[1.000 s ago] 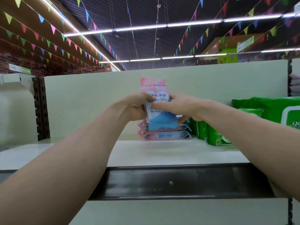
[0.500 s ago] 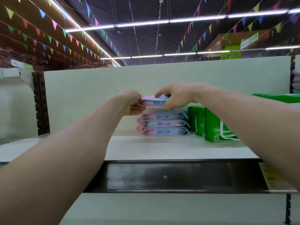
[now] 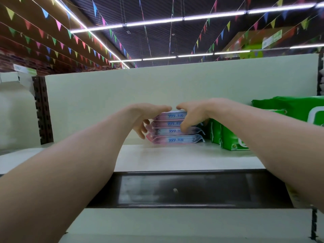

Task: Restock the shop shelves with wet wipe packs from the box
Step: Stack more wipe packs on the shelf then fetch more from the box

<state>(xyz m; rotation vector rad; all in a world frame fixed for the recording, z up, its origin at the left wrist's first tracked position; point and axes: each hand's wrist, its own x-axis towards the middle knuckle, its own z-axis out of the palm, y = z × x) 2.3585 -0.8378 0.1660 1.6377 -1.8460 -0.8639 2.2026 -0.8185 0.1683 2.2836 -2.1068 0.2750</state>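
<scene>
A stack of several pink-and-blue wet wipe packs (image 3: 175, 135) lies flat at the back of the top shelf (image 3: 175, 158). My left hand (image 3: 145, 116) cups the stack's left end, its fingers spread down the side. Over the stack's right end rests my right hand (image 3: 192, 114), with the thumb on the front edge of the packs. Both hands touch the stack from above and the sides; neither lifts a pack. The top pack (image 3: 172, 115) shows between the two hands. The box is out of view.
Green wet wipe packs (image 3: 229, 137) stand right of the stack, and a bigger green pack (image 3: 298, 107) lies further right. A dark price rail (image 3: 184, 188) runs along the shelf's front edge. The white back panel (image 3: 157, 88) stands behind, and a slotted upright (image 3: 43, 109) at left.
The pack that both hands held upright a second ago was turned flat and laid on top of the stack. Now the hands have spread over the stack's two ends.
</scene>
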